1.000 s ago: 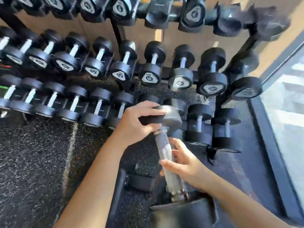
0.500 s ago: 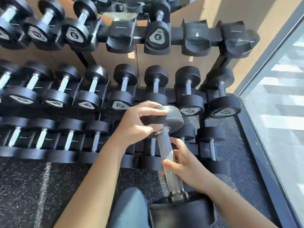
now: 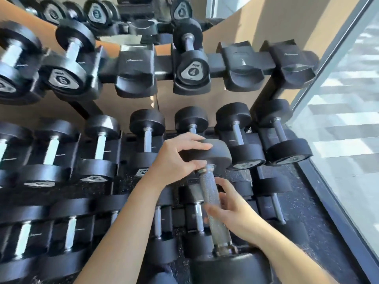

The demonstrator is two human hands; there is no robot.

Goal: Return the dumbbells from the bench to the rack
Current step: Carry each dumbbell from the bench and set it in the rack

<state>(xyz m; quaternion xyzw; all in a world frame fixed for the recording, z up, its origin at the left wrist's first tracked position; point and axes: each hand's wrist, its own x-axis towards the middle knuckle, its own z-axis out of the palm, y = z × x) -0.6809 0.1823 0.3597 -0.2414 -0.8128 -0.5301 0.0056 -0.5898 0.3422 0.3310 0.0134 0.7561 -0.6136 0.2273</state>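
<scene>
Two bare forearms reach forward from the bottom edge toward a three-tier rack (image 3: 164, 64) of black dumbbells. The left hand (image 3: 174, 160) curls over the far head of a dumbbell (image 3: 213, 201), fingers (image 3: 190, 140) wrapped across its top and thumb underneath. The right hand (image 3: 233, 212) cups the knurled steel handle from the right, fingers loosely bent around it, thumb across the front. The dumbbell is held almost end-on in the air, in front of the rack's middle tier; its near head is cut off by the bottom edge. On the top tier, a racked dumbbell's end plate reads "4" (image 3: 192, 71), another reads "6" (image 3: 63, 78). Three cradles beside them hold nothing. Smaller lettering on the cradles is too blurred to read.
</scene>
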